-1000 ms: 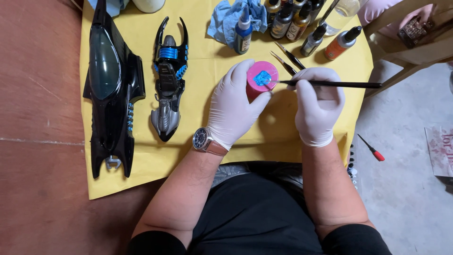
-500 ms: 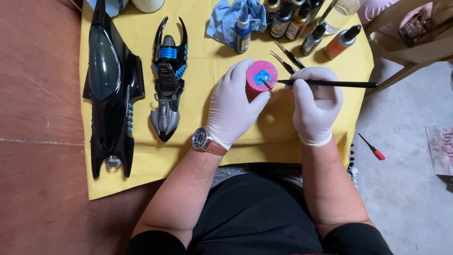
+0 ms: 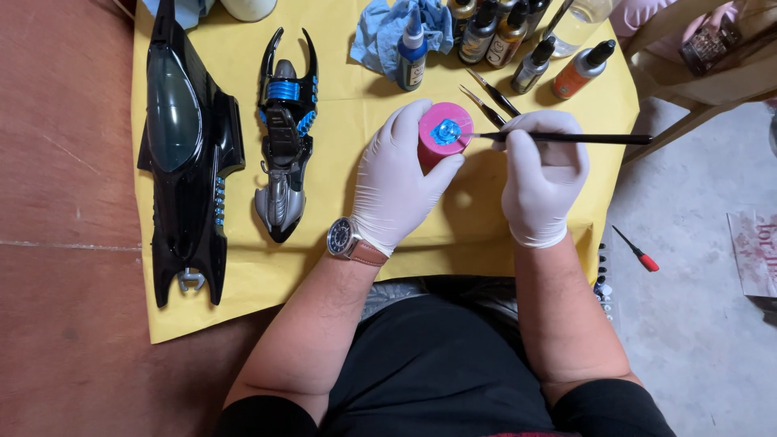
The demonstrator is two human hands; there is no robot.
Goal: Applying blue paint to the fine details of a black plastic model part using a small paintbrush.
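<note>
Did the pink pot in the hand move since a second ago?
No. The pink pot sits at the same spot beside the two brushes lying on the yellow sheet.

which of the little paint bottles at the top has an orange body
The orange bottle at the right end of the row, lying tilted with a black cap; the others are dark, amber or blue-capped.

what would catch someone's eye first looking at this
The two white-gloved hands at the centre: the left hand grips a pink holder topped with a small blue part, and the right hand puts a thin brush to it. On the yellow sheet to the left lie a long black vehicle shell and its black-and-blue inner frame.
</note>
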